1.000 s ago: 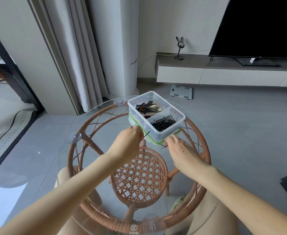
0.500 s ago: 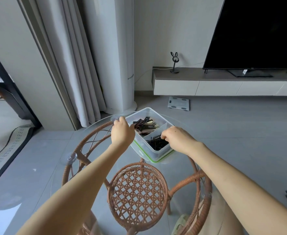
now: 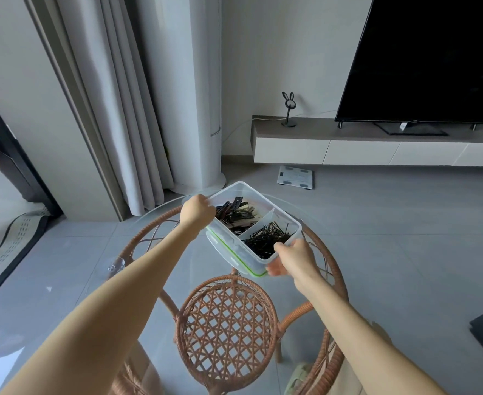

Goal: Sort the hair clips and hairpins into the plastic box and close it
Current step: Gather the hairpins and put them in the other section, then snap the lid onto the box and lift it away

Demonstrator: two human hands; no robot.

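A clear plastic box [image 3: 274, 199] with two compartments is tilted above the glass table top. Its far compartment holds dark hair clips [image 3: 236, 213]; the near one holds thin black hairpins [image 3: 268, 239]. Under the box sits its green-edged lid [image 3: 228, 250]. My left hand [image 3: 197, 210] grips the box's left corner. My right hand [image 3: 293, 256] grips its near right corner, fingers under the base.
The round glass table [image 3: 160, 252] rests on a rattan frame [image 3: 228, 323] with suction cups. Beyond it are grey floor tiles, a bathroom scale [image 3: 295, 176], curtains, a white column, and a TV on a low cabinet [image 3: 377, 143].
Both hands have taken the box by opposite corners and lifted it off the table, tilted. The camera view has moved up.
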